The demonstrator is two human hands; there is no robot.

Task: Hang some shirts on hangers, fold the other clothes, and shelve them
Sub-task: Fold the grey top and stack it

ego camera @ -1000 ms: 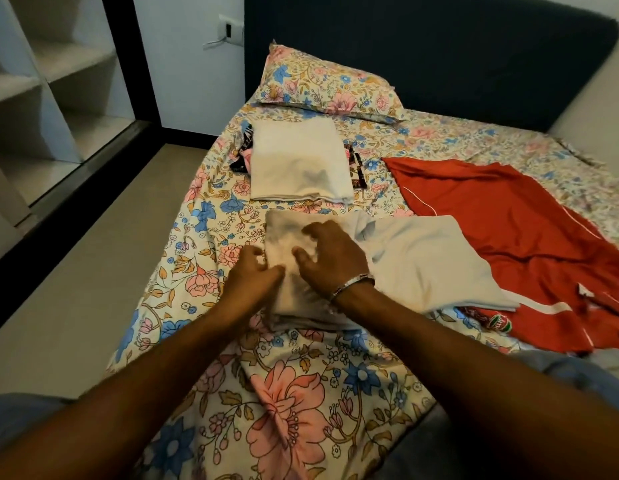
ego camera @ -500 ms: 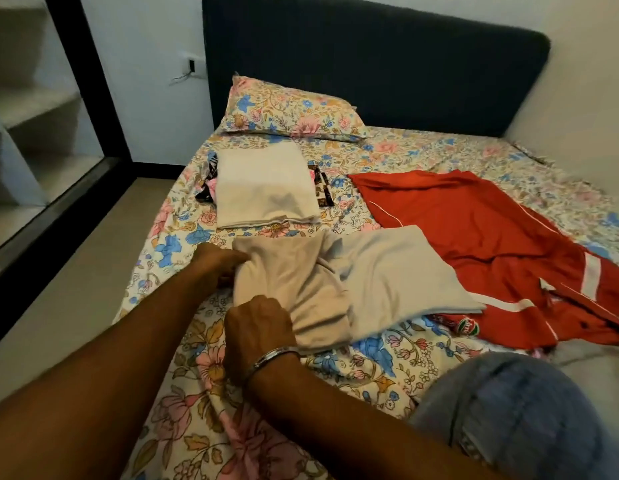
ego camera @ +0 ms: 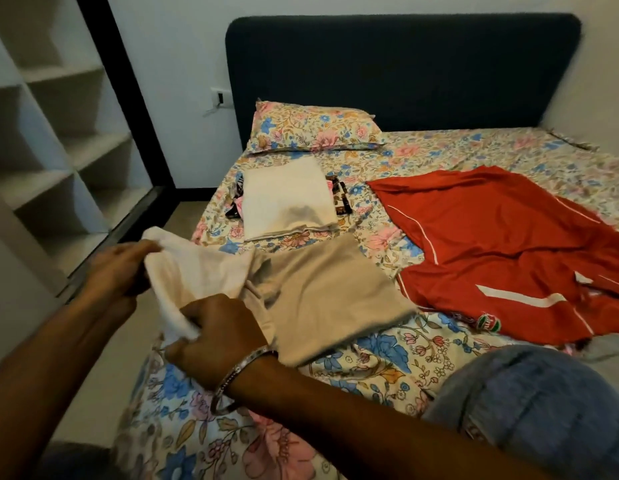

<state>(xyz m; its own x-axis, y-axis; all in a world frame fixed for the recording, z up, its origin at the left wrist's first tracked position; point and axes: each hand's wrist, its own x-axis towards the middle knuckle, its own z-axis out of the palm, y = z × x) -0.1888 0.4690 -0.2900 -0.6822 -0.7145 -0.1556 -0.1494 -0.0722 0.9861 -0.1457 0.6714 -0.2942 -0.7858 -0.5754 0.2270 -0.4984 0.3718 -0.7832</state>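
a: start at the hands. what are they doing?

b: the left hand [ego camera: 122,268] has its fingers curled round the far corner of the beige garment's [ego camera: 315,299] pale end. the right hand [ego camera: 219,336], with a metal bracelet [ego camera: 240,370] on the wrist, pinches the near corner of that same end between thumb and fingers. both have cloth in them, neither is slack.

a: and the garment relative to the hands?

b: the gripped end is lifted off the floral bedsheet [ego camera: 370,362], bunched between the two hands. the rest runs away from them to the right and lies flat on the sheet.

a: so its long axis?

b: it goes across the bed, roughly side to side, the held end out past the bed's left edge and the free end pointing toward the red shirt [ego camera: 508,244].

a: does it touch the red shirt?

b: its right edge lies just beside it; i cannot tell whether they overlap.

a: what else sits round the beige garment?

b: beyond it, toward the headboard [ego camera: 405,74], a folded white cloth [ego camera: 287,199] rests on top of some darker patterned clothes. the pillow [ego camera: 315,129] is beyond that again. the red shirt is spread open, to the garment's right.

a: and left of it?

b: well apart, across the floor, open white shelves [ego camera: 51,140]. a denim-clad knee [ego camera: 526,403] shows near the garment's right.
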